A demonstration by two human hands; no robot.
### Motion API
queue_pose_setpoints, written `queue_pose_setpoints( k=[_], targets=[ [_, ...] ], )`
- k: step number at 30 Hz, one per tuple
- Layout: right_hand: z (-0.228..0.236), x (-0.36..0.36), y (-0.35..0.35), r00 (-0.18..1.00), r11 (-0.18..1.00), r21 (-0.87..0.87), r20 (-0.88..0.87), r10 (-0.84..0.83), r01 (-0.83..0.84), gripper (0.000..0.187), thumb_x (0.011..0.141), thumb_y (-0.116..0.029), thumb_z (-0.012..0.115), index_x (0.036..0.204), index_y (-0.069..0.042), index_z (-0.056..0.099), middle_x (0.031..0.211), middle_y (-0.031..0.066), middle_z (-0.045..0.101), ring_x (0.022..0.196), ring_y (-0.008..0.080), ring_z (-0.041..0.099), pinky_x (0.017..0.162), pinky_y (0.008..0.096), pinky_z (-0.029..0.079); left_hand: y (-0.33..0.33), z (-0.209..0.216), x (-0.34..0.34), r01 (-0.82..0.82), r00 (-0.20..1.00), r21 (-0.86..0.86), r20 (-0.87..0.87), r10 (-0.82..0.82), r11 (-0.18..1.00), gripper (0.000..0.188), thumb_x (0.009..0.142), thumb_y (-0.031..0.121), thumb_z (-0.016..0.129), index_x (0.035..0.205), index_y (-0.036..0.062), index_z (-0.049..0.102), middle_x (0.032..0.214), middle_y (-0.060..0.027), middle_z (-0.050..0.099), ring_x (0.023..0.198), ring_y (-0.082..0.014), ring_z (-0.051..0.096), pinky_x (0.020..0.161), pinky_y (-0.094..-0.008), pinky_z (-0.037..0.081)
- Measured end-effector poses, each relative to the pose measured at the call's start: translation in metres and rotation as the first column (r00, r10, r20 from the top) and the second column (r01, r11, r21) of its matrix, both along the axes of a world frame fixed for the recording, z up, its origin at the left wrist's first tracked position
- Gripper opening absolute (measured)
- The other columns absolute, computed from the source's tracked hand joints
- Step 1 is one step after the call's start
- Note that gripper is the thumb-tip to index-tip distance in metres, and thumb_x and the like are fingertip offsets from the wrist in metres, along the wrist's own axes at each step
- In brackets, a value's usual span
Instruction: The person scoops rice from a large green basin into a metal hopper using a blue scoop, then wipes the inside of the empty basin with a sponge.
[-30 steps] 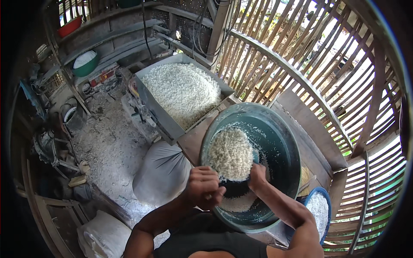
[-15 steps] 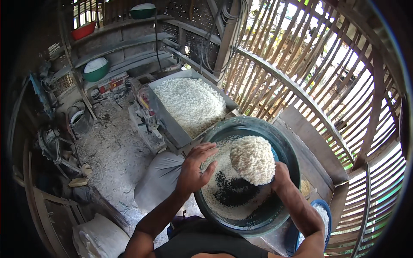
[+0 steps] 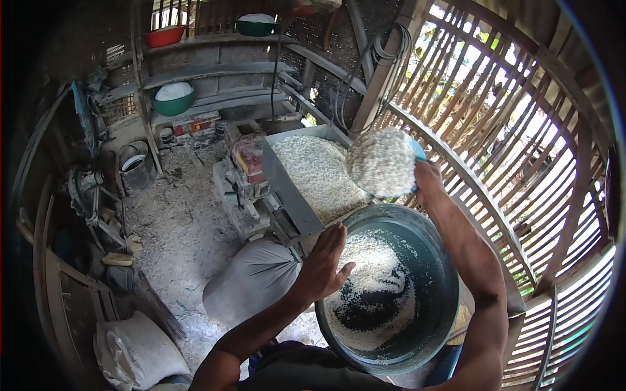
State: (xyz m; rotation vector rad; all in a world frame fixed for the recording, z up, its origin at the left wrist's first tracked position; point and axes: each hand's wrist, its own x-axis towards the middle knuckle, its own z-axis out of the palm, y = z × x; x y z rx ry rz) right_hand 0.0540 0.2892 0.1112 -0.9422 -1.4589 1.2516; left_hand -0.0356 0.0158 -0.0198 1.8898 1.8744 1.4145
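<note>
My right hand [image 3: 428, 182] grips a blue bowl [image 3: 419, 151] heaped with white grain [image 3: 382, 163], slightly blurred. It is held above the far rim of a big dark green tub [image 3: 448, 287] and beside a metal hopper [image 3: 290, 190]. Inside the hopper lies a wide mound of white grain [image 3: 318, 171]. Loose grain [image 3: 368, 264] covers part of the tub's bottom, with dark patches showing through. My left hand [image 3: 326, 264] is open and holds nothing, its fingers stretched out at the tub's left rim; whether it touches the rim I cannot tell.
A dusty machine [image 3: 246, 163] stands under the hopper, with a tied grey sack [image 3: 251, 280] in front. A white sack [image 3: 138, 352] lies at lower left. Green basin [image 3: 174, 101] and red basin [image 3: 164, 36] sit on shelves. A slatted wall [image 3: 521, 143] bounds the right side.
My right hand has lifted the filled bowl from over the tub up and away toward the hopper. My left hand stays by the tub's rim, and the view has shifted.
</note>
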Motion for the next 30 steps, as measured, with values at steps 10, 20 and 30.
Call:
queue_pose_setpoints(
  k=[10,20,30],
  targets=[
    [0.062,-0.083,-0.016,0.763,0.484,0.863,0.41,-0.499,-0.146,0.029,0.085,-0.014,0.056,0.11,-0.005,0.068,0.081,0.026,0.066,0.075,0.0405,0.066,0.07,0.0484,0.051,0.001,-0.003,0.003,-0.034,0.998,0.018,-0.051,0.035,0.999,0.067,0.089,0.029,0.068,0.138,-0.0112,0.044,0.151,-0.0286,0.034,0.143,-0.0385,0.03,0.118,-0.043,0.027],
    [0.078,-0.082,-0.046,0.802,0.449,0.869,0.414,-0.431,-0.207,0.032,0.085,-0.012,0.055,0.114,-0.007,0.066,0.097,0.022,0.067,0.086,0.0422,0.065,0.078,0.0504,0.052,-0.001,0.004,0.004,-0.013,0.987,0.025,-0.161,0.017,1.0,0.064,0.089,0.028,0.067,0.137,-0.0093,0.047,0.15,-0.0291,0.034,0.143,-0.0396,0.029,0.118,-0.0463,0.026],
    [0.066,0.087,-0.137,0.855,0.678,0.723,0.431,-0.289,-0.135,0.024,0.087,-0.001,0.053,0.108,0.004,0.064,0.082,0.0206,0.068,0.075,0.0304,0.069,0.071,0.0381,0.052,-0.019,0.033,0.001,0.248,0.967,0.04,0.051,-0.25,0.968,0.043,0.091,0.02,0.062,0.128,0.0002,0.06,0.136,-0.0197,0.056,0.132,-0.0364,0.049,0.109,-0.0433,0.038]
  ],
)
